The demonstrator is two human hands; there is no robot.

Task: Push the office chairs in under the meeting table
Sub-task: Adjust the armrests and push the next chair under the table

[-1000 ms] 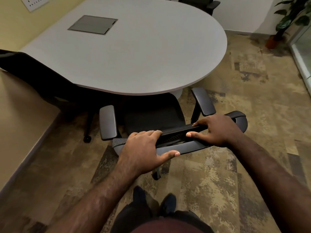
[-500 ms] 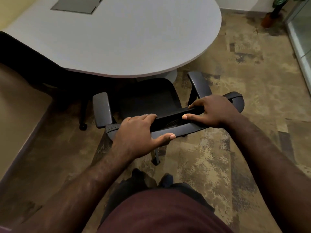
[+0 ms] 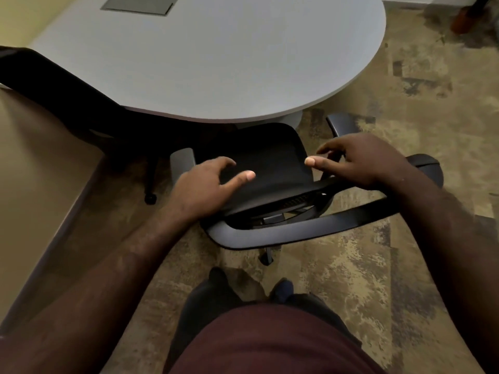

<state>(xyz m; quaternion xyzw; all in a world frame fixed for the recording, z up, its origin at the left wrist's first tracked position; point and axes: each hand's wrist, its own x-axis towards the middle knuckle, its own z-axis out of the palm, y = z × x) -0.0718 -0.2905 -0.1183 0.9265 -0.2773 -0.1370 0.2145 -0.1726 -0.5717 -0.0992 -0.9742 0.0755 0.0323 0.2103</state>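
Observation:
A black mesh office chair (image 3: pixel 270 155) stands in front of me, the front of its seat under the rim of the grey rounded meeting table (image 3: pixel 216 63). Its grey backrest frame (image 3: pixel 270 233) curves below my hands. My left hand (image 3: pixel 208 184) lies over the left end of the backrest top with fingers spread and relaxed. My right hand (image 3: pixel 356 160) hovers over the right end, fingers loosely bent, thumb out, holding nothing. A second black chair (image 3: pixel 54 76) sits against the table's left side.
A beige wall ledge (image 3: pixel 40 157) runs along the left. A grey cable hatch (image 3: pixel 137 4) is set in the tabletop. A brown plant pot (image 3: pixel 464 20) stands at the far right corner. Patterned carpet (image 3: pixel 378 265) lies to the right and behind the chair.
The chair has rolled further in under the table. Both hands have let go of the backrest top and their fingers have opened.

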